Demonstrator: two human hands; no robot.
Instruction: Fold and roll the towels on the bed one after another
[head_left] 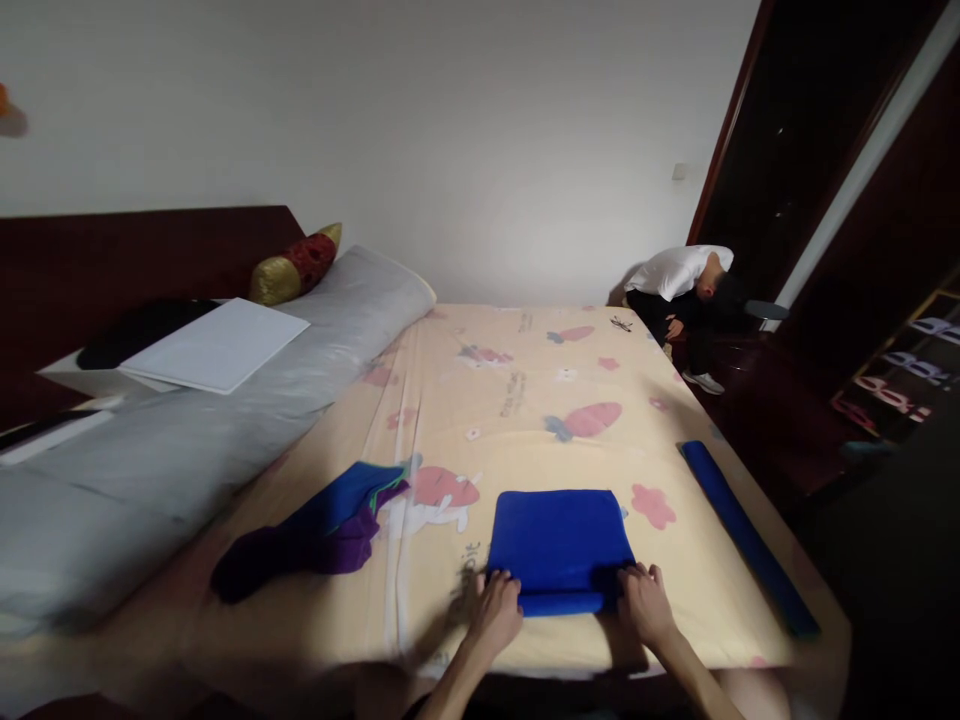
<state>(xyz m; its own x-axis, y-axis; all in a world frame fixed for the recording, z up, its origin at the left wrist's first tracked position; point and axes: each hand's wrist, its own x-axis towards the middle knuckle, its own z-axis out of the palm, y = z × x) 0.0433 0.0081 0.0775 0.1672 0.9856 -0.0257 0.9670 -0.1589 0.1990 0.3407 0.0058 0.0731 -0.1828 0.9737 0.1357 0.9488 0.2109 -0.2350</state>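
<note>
On the bed, which is covered with a pale sheet with printed rabbits and carrots, a blue cloth is laid flat at the near side, a little to the right of the middle. Its near edge is turned up into a narrow band; whether it is rolled or folded cannot be told. The left end of this band is held by the left hand, and the right end is held by the right hand. In both hands the grip is narrow, with the fingers bent over the cloth.

To the right, well apart from the hands, a long blue roll is placed along the right edge of the bed. To the left, a loose heap of blue and purple fabric is seen. Farther left, a white board is rested on grey bedding, and behind it a red and gold cushion is leaned near the headboard. At the far right, beside the bed, a person in a white top is seen bent forward, near a round stool.
</note>
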